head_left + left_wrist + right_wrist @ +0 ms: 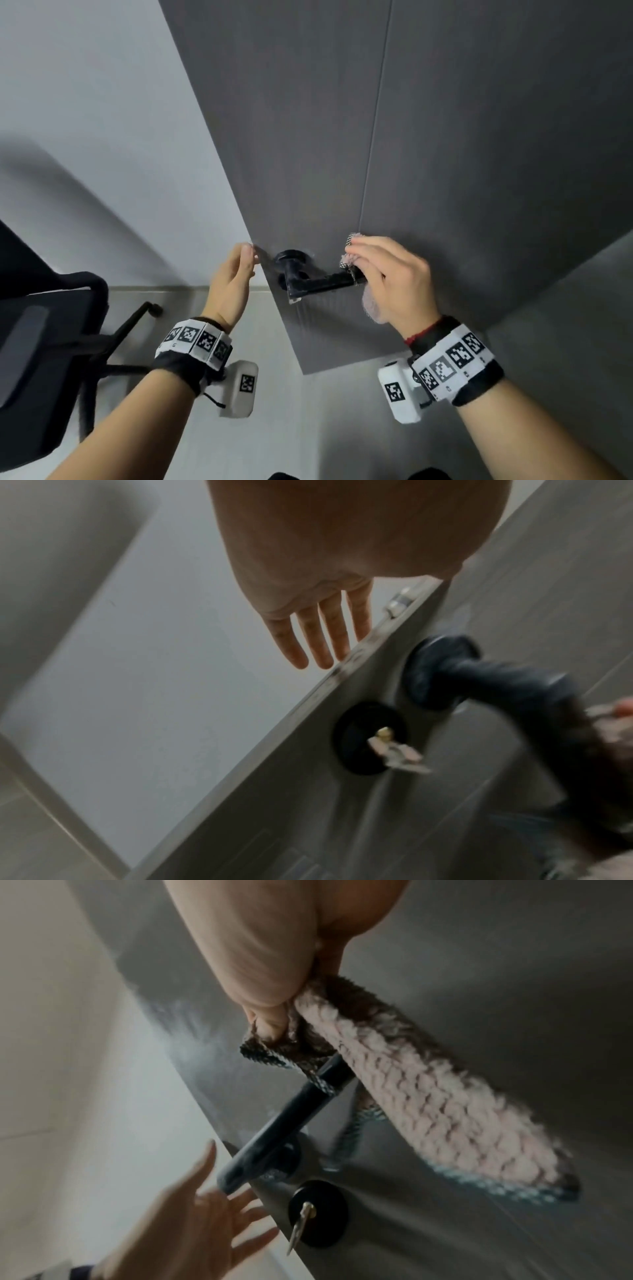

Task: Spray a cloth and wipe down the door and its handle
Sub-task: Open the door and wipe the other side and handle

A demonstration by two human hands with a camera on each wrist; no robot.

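Right hand: the right hand [387,274] squeezed the cloth [404,1085] round the free end of the handle [318,282].
Left hand: the left hand [233,284] had straight, spread fingers [308,639] at the door's edge, holding nothing.
Handle: one black bar, lying sideways, its free end pointing right.
Door: one grey door [445,137], with one key [397,753] below the handle.
Hard to see: the cloth was blurry and partly hidden.

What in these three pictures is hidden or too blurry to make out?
- Free end of the door handle: head view, covered by the cloth and right hand.
- Left hand fingertips: head view, whether they touch the door edge is unclear.
- Key in the lock: left wrist view, blurred.
- Spray bottle: in no view.
- Chair: cut off by the left edge.
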